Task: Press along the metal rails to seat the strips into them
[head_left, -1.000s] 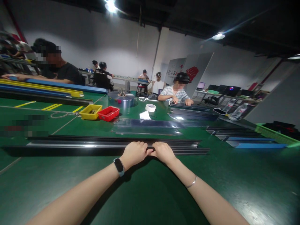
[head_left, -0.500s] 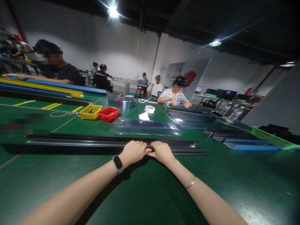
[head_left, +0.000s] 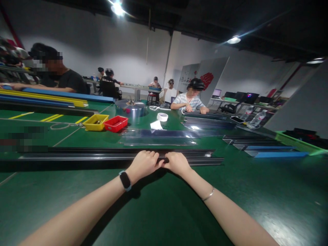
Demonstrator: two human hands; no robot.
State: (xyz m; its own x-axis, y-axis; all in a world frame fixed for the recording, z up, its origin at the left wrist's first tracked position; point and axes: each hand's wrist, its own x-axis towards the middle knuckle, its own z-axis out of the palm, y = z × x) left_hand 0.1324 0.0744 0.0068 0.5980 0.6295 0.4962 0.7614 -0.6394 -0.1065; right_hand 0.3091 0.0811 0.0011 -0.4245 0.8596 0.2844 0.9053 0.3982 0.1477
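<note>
A long black channel profile (head_left: 84,156) lies crosswise on the green table (head_left: 159,212). My left hand (head_left: 145,165) is closed over its near rail, with a dark watch on the wrist. Right beside it, my right hand (head_left: 176,163) grips the same profile, wearing a thin bracelet. The two thumbs nearly meet at the near edge. Fingertips on the far side are hidden behind the rail. Beyond the profile lie clear plastic strips (head_left: 159,136), a white tape roll (head_left: 162,117) and a white paper piece (head_left: 156,125).
A yellow bin (head_left: 96,122) and a red bin (head_left: 116,123) stand left of centre. Blue-and-black profiles (head_left: 279,154) and a green basket (head_left: 302,144) lie at right. Long profiles (head_left: 46,97) sit at far left. People work across the table.
The camera view has shifted slightly, and the background and bins appear a little further left. Both hands keep their grip on the black profile, with little visible movement.
</note>
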